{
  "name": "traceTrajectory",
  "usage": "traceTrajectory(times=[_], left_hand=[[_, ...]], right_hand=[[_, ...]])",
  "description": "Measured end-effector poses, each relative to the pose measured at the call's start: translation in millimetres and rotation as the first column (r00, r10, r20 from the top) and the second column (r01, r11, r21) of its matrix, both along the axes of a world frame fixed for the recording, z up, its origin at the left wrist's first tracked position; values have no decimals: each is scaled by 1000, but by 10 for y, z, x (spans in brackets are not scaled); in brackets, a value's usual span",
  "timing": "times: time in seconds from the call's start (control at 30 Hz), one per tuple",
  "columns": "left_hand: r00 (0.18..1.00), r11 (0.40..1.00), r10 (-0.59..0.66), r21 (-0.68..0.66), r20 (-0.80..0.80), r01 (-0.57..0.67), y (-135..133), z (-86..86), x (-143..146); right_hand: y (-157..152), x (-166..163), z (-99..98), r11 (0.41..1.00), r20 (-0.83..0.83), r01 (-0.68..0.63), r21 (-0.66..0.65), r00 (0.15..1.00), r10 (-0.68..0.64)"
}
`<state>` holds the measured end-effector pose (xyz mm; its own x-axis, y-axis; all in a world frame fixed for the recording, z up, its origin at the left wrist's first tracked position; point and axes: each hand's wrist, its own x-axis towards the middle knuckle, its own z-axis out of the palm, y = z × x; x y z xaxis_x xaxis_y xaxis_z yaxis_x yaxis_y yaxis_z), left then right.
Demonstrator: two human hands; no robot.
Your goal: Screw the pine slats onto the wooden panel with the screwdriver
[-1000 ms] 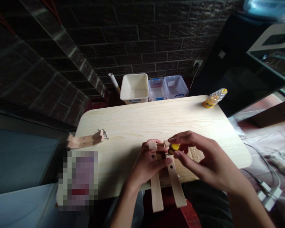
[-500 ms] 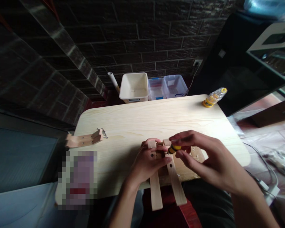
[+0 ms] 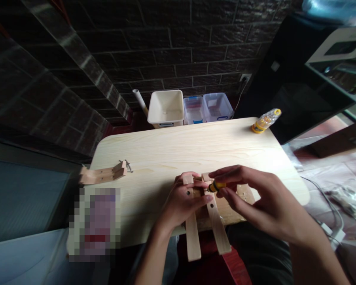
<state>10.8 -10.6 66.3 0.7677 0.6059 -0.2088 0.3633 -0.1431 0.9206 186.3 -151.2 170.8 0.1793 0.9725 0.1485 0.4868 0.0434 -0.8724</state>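
My left hand [image 3: 180, 202] grips a wooden frame made of two long pale slats [image 3: 193, 237] with dark holes in them; its fingers wrap round the upper part. A short yellow-and-black screwdriver [image 3: 216, 186] is pinched between the thumb and fingers of my right hand [image 3: 252, 194]. Its tip points left, at the upper part of the right slat [image 3: 219, 233], close to my left fingers. Whether the tip sits in a screw is too small to tell. Under the frame lies a brown wooden board [image 3: 231, 206] at the table's near edge, partly hidden by my hands.
On the pale table [image 3: 154, 150], grooved wooden pieces [image 3: 102, 174] lie at the left beside several loose screws [image 3: 129, 166]. A clear bottle-shaped container with a yellow base [image 3: 265, 122] stands at the far right corner. Behind the table are a cream bin [image 3: 166, 107] and clear plastic boxes [image 3: 218, 107].
The whole view has shifted slightly. My left hand keeps its grip on the wooden frame, and my right hand still holds the screwdriver at the right slat with little visible movement.
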Motion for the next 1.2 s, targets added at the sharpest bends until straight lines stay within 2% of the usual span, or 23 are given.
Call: traceTrajectory(times=[0.3,0.53,1.03,1.2], left_hand=[[1000,1000,-2,18,-5,2,-1,1,1],[1000,1000,15,-16,27,-14,-2,20,3],[1000,1000,5,-22,8,-5,-2,-8,-1],[1000,999,-19,-28,19,20,4,-46,-2]], right_hand=[[85,9,-61,996,86,-11,93,996,3],[87,8,-29,995,73,-77,67,995,72],[67,24,-13,997,36,-65,30,997,64],[102,28,-64,998,8,-10,68,1000,9]])
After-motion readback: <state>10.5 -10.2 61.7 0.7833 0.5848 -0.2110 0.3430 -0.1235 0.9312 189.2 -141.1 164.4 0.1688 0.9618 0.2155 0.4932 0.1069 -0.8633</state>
